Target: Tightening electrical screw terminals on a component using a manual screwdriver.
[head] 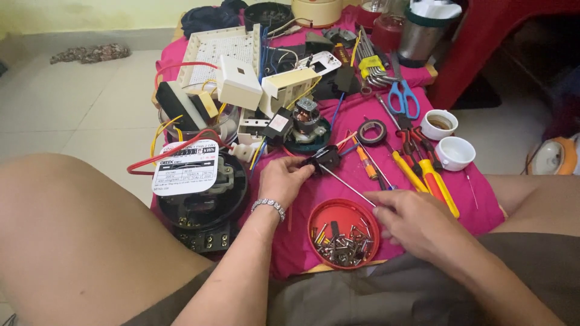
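My left hand point(284, 179), a silver bracelet at its wrist, grips a small black electrical part point(324, 159) just above the pink cloth point(483, 208). My right hand point(414, 218) holds a thin screwdriver; its metal shaft point(347, 185) runs up and left with the tip at the black part. Right below the shaft sits a round red lid point(344, 234) holding several screws and small metal bits.
A black electric meter point(202, 184) with a white label and red wire lies at the left. Tape roll point(371, 131), yellow-handled tools point(423, 175), blue scissors point(402, 96), two white cups point(447, 139), hex keys, switch boxes and a motor crowd the cloth. My bare knees flank the table.
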